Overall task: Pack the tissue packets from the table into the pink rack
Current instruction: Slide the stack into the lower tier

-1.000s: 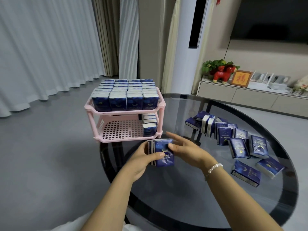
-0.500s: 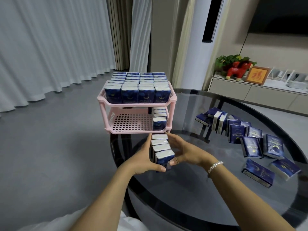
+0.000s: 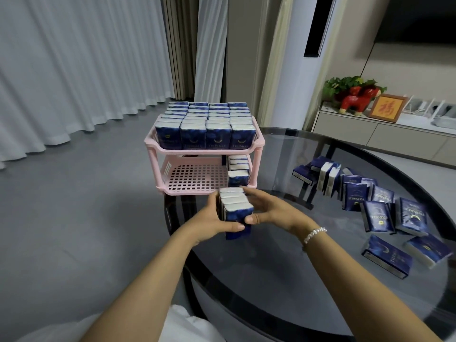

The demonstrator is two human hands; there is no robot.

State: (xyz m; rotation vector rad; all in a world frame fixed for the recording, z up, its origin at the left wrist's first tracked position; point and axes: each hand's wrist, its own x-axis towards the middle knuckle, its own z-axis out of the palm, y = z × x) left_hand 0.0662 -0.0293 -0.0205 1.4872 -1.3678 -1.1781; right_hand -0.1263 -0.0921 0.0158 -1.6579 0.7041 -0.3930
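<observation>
Both hands clasp a short stack of blue tissue packets (image 3: 237, 211) between them, standing upright just in front of the pink rack (image 3: 158, 154) at the near edge of the round glass worktop (image 3: 283, 280). The left hand (image 3: 209, 218) has its grip wrapped round the stack's left side, thumb laid across the front packet; the right hand (image 3: 269, 208) curls its grip round the right side, thumb pressed on the same blue face. The rack's upper shelf is filled with rows of upright packets (image 3: 207, 124). On the lower shelf (image 3: 195, 178) a single row of packets (image 3: 238, 169) stands along the right side, the rest showing bare grid. More loose packets (image 3: 380, 213) lie scattered and leaning on the worktop's right part, well apart from the hands
</observation>
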